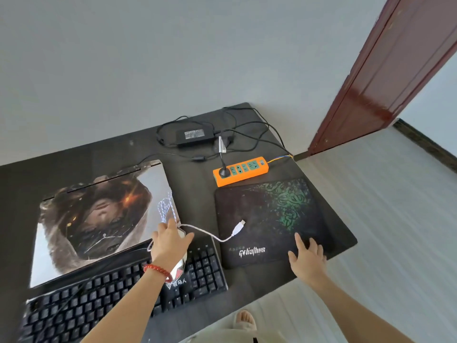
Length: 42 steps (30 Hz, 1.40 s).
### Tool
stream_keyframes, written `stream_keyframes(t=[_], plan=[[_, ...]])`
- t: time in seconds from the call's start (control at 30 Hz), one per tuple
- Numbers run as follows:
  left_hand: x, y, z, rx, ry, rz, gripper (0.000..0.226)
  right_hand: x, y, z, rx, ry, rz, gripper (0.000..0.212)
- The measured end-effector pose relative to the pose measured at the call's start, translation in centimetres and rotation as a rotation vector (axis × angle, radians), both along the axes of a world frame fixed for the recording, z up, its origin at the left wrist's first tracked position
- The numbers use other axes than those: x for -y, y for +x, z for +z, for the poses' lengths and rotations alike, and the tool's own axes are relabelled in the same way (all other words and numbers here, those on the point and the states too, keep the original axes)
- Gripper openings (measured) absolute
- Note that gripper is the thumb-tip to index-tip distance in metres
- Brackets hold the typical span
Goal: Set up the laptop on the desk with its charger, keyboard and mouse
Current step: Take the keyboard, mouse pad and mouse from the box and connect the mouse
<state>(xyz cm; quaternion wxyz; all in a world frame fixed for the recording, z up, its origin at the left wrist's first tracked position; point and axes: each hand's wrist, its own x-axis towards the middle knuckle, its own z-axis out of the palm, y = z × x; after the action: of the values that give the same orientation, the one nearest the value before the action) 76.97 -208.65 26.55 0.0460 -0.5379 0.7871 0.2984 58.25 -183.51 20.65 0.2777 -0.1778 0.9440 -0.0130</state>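
A room in a home, set up as a plain desk corner; a dark desk [291,154] stands against a bare pale wall [173,58], with a reddish-brown wooden door [385,78] just to the right and light floor [385,219] beyond; an orange power strip [241,170] and a gaming mouse pad [269,219] lie on the desk; a slippered foot [243,321] shows below.

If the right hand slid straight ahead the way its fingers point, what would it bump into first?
The right hand lies flat on the mouse pad, its fingers pointing up and a little left. Sliding on, it would probably meet the white USB plug first, though depth is hard to judge.
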Motion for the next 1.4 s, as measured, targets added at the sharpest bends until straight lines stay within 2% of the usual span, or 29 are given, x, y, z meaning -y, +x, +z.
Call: stream_keyframes(t=[0.1, 0.23, 0.4, 0.5, 0.57, 0.63, 0.7, 0.73, 0.8, 0.87, 0.93, 1.07, 1.2, 1.27, 1.3, 1.4], plan=[[-0.9, -0.3, -1.0, 0.027, -0.027, -0.043, 0.056, 2.1, -0.4, -0.2, 0.056, -0.012, -0.051, 0.072], [-1.7, -0.8, -2.0, 0.089, -0.100, -0.083, 0.055, 3.4, -0.7, -1.3, 0.060, -0.005, -0.061, 0.080], [-1.5, -2.0, -2.3, 0.125, -0.226, -0.206, 0.058, 2.5, -4.5, -1.3, -0.019, -0.057, 0.078, 0.068], [-1.1, -2.9, -2.3, 0.148, -0.283, -0.257, 0.059, 3.1, -6.0, -0.8, -0.076, 0.043, 0.133, 0.061], [-1.1, -3.3, -2.3, 0.178, -0.273, -0.265, 0.059, 4.5, -5.0, -0.3, -0.107, 0.060, 0.159, 0.063], [-1.1, -3.7, -2.4, 0.195, -0.264, -0.255, 0.060, 6.9, -3.9, -0.1, -0.072, -0.139, 0.161, 0.065], [-0.8, -4.1, -2.6, 0.188, -0.270, -0.217, 0.059, 10.5, -4.1, 0.3, 0.067, -0.472, 0.060, 0.068], [-0.6, -4.1, -2.7, 0.176, -0.268, -0.189, 0.058, 12.5, -4.5, 0.7, 0.198, -0.628, -0.069, 0.069], [-0.3, -4.3, -2.7, 0.152, -0.267, -0.147, 0.055, 16.4, -5.5, 1.8, 0.546, -0.914, -0.466, 0.072], [0.0, -4.2, -3.0, 0.153, -0.268, -0.116, 0.051, 19.7, -6.9, 2.3, 0.795, -1.099, -0.732, 0.074], [0.1, -4.0, -3.3, 0.163, -0.279, -0.098, 0.048, 22.3, -8.3, 2.2, 0.854, -1.140, -0.771, 0.070], [0.5, -3.7, -4.0, 0.164, -0.272, -0.053, 0.047, 25.6, -10.5, 1.4, 0.859, -1.092, -0.739, 0.068], [0.9, -3.6, -4.4, 0.136, -0.263, -0.035, 0.049, 26.6, -12.5, 1.2, 0.944, -1.170, -0.704, 0.066], [1.0, -3.6, -4.4, 0.132, -0.267, -0.027, 0.050, 26.3, -13.0, 1.3, 0.914, -1.143, -0.676, 0.061], [1.0, -3.6, -4.3, 0.133, -0.267, -0.020, 0.051, 25.8, -12.9, 1.2, 0.828, -1.084, -0.625, 0.058], [0.4, -3.4, -4.0, 0.131, -0.264, -0.010, 0.050, 21.9, -11.2, 0.5, 0.363, -0.917, -0.318, 0.047]])
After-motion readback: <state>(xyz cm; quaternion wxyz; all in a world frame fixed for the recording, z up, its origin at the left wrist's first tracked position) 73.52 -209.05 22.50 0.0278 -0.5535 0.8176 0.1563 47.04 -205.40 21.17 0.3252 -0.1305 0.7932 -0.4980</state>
